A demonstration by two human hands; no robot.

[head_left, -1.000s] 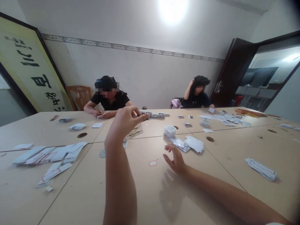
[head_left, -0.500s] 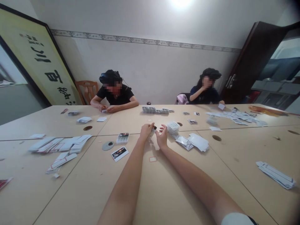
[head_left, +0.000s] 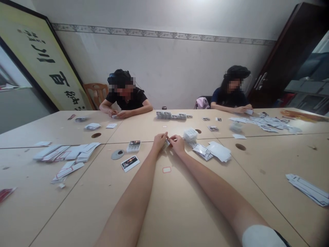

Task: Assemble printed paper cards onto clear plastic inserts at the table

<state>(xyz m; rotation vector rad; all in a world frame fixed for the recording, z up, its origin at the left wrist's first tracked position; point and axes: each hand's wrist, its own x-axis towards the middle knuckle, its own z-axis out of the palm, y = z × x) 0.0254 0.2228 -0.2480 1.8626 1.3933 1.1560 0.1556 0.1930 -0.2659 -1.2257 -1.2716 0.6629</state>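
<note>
My left hand (head_left: pixel 160 141) is closed on a small clear packet (head_left: pixel 167 142) with a dark printed patch, mostly covered by the fingers. From the other side my right hand (head_left: pixel 177 143) pinches at the packet's upper edge, its fingertips close to those of the left. To the left lie a clear case with a dark printed card (head_left: pixel 134 146) and a flat white card with a dark picture (head_left: pixel 130 163). A red-bordered label (head_left: pixel 167 169) rests nearer me on the table. Right beside my right hand stands a bundle of clear plastic (head_left: pixel 190 135).
White paper pieces (head_left: pixel 205 151) lie right of my hands, with more white strips (head_left: pixel 68 152) at left. Several stacked packets (head_left: pixel 171 116) stand at the far side. Two people sit opposite, handling small white pieces. The table (head_left: pixel 195 206) has round cable holes (head_left: pixel 240 146).
My right hand has moved in from beside the packet, and its spread fingers have closed to a pinch at it. The person at right has lowered a hand from the face to the table.
</note>
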